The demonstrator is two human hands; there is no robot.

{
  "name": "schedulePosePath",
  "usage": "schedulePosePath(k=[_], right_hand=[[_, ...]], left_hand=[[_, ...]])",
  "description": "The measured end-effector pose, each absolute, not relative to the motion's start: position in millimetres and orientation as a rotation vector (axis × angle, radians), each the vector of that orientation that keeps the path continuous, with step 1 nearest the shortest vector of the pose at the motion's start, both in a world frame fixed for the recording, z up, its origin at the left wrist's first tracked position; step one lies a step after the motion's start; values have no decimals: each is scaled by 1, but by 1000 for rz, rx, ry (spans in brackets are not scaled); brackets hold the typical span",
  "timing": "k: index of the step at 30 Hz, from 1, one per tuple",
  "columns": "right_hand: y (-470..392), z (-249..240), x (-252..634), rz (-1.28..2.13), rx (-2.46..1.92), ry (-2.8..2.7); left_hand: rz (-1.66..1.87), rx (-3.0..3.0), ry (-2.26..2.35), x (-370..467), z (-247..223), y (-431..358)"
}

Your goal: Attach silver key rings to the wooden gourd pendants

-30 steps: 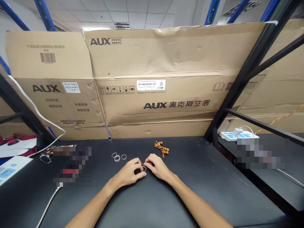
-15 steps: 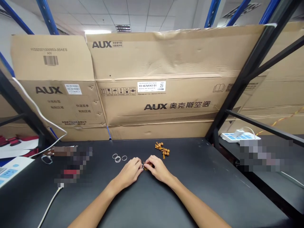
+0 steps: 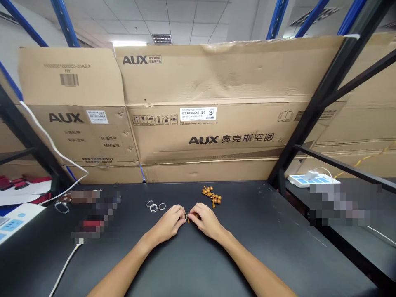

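Note:
My left hand [image 3: 172, 221] pinches a small silver ring [image 3: 186, 216] between thumb and fingers, at the middle of the dark tabletop. Facing it, my right hand [image 3: 202, 219] is closed on a brown beaded pendant with an orange cord [image 3: 188, 220], mostly hidden by the fingers. The cord's end shows right beside the ring; whether it passes through the ring I cannot tell. Several loose silver rings [image 3: 154, 208] lie left of my left hand. Beyond my right hand rest more brown beaded pendants [image 3: 213, 197] with orange tassels.
A cardboard sheet [image 3: 204, 144] printed AUX stands along the table's back edge. Blurred-out items [image 3: 95, 214] and a white cable [image 3: 66, 264] lie on the left. Black metal posts [image 3: 309, 119] flank the table. A white power strip [image 3: 312, 180] sits beyond the right post.
Both hands stay in nearly the same place. The bit of cord between them has shifted slightly, and less of the pendant shows. The whole view has moved a little.

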State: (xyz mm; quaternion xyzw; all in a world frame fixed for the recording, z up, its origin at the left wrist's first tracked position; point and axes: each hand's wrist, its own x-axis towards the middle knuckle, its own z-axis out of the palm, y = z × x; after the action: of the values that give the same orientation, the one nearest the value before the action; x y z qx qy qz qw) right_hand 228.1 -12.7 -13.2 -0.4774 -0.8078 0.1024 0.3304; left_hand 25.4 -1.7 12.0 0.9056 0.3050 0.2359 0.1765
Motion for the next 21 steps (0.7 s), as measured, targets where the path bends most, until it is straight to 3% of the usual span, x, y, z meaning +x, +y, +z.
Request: schedulePosePath(k=[5, 10, 14, 21], right_hand=[[-15, -7, 231, 159, -1263, -2022], [-19, -8, 231, 203, -1190, -2259], [-15, -10, 231, 90, -1384, -2206], [-12, -15, 241, 253, -1513, -2297]], left_hand=[[767, 2607, 1099, 25, 8, -3], [649, 2760, 1153, 30, 5, -10], [640, 2751, 1235, 28, -1, -5], [430, 2699, 1234, 18, -10, 4]])
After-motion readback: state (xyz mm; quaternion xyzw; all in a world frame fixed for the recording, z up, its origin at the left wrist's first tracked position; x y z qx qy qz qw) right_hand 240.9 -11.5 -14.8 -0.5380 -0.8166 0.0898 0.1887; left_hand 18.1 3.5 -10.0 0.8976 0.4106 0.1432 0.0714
